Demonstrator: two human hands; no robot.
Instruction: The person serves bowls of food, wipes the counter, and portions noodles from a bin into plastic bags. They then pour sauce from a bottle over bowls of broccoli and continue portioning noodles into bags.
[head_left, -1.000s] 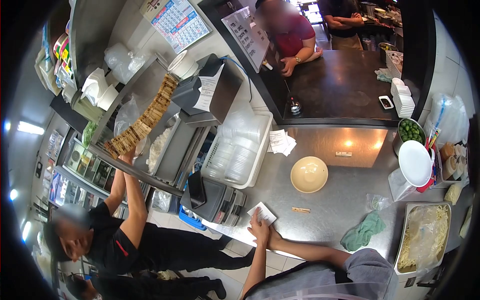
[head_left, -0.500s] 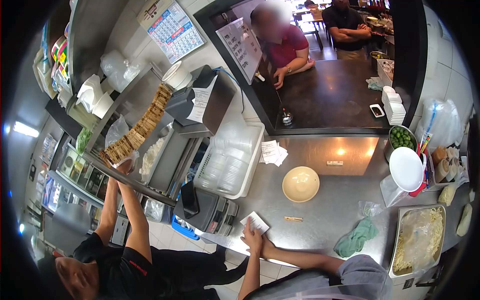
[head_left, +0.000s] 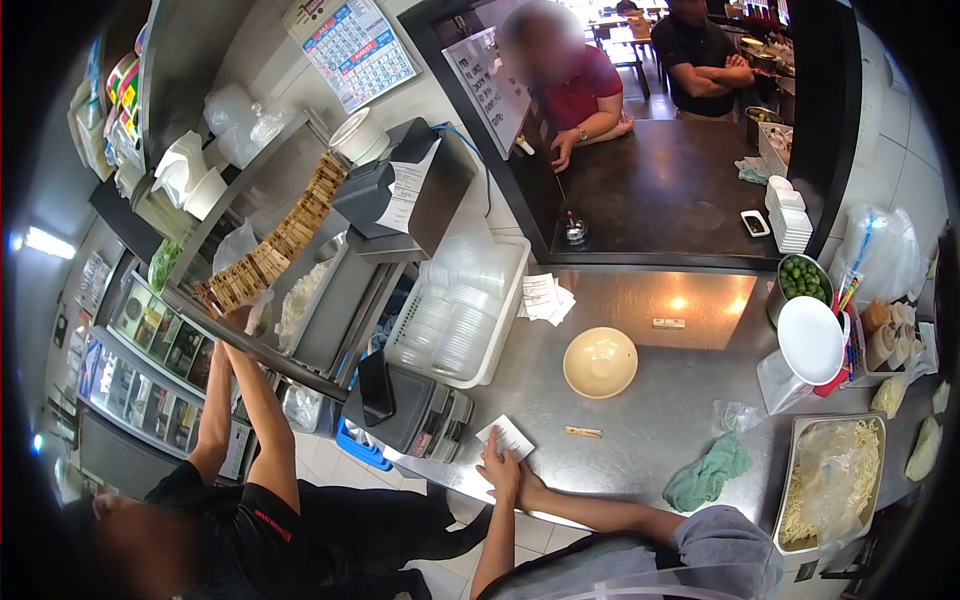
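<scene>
A small white paper slip (head_left: 511, 438) with print lies at the front edge of the steel counter, by the black container. My left hand (head_left: 500, 476) rests over its lower part, index finger stretched out along the paper. My right hand (head_left: 532, 491) lies just beside and partly behind the left, close to the slip's lower corner; its fingers are mostly hidden. Right of the slip is a wooden clothespin (head_left: 583, 432). Farther back stands an empty cream bowl (head_left: 600, 363). A crumpled green cloth (head_left: 710, 472) is on the counter near my right forearm.
At left a co-worker's arms (head_left: 245, 400) reach to a shelf edged with clothespins (head_left: 280, 245). A basket of plastic lids (head_left: 450, 310), a noodle tray (head_left: 832, 480) and a pot of green citrus (head_left: 803, 278) flank the counter. Two people stand beyond the pass-through window (head_left: 660, 190).
The view has shifted slightly. The co-worker at left has turned and lowered their head, arms still at the shelf. My left index finger has shifted slightly on the slip; both hands stay beside it.
</scene>
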